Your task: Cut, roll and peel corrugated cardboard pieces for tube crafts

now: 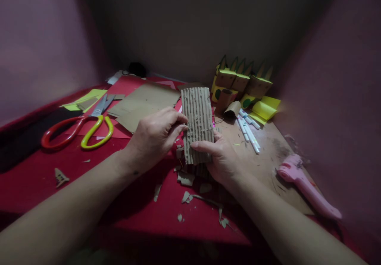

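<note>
A rectangular piece of corrugated cardboard, its ridges bared and running lengthwise, is held up in the middle of the head view. My right hand grips its lower right side, thumb across the front and fingers behind it. At the left edge, the thumb and forefinger of my left hand are pinched together, touching the cardboard's rim or something small there. Torn paper scraps lie below on the red cloth.
Scissors with red and yellow handles lie left, near flat cardboard sheets. At right are a pink glue gun, white markers, a brown board and folded yellow paper. Yellow-and-brown cardboard crafts stand behind, against the wall.
</note>
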Tool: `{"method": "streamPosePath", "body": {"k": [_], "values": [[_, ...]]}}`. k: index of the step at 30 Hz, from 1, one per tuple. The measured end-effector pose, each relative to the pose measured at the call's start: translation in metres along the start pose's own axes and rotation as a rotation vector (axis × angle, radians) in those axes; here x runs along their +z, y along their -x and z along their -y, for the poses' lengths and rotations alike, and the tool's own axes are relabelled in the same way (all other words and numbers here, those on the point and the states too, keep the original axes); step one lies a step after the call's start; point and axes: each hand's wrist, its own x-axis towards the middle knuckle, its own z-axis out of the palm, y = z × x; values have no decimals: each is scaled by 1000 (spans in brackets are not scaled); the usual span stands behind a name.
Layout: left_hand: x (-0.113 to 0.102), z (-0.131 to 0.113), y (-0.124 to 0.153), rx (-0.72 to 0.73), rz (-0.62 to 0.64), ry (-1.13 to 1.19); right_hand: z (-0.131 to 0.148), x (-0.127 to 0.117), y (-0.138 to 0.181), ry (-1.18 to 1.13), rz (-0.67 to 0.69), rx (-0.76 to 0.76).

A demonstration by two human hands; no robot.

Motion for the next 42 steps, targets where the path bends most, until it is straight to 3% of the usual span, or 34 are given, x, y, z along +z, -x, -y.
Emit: {"method": "streamPosePath", "body": {"k": [5,13,24,32,36,42], "values": [[0,0,1,14,35,19,1,0,0,-23,30,-8],[5,-4,4,60,112,-49,-3,-3,-2,48,-21,-170],[6,-15,7,100,104,-193,0,0,-2,-50,-129,-72],[3,-17,5,68,179,-251,-3,1,-1,9,-73,-108],[2,-18,6,54,200,-233,-5,-1,-1,45,-79,-147],[1,-22,7,-19,135,-122,-5,1,0,81,-103,-142]]}}
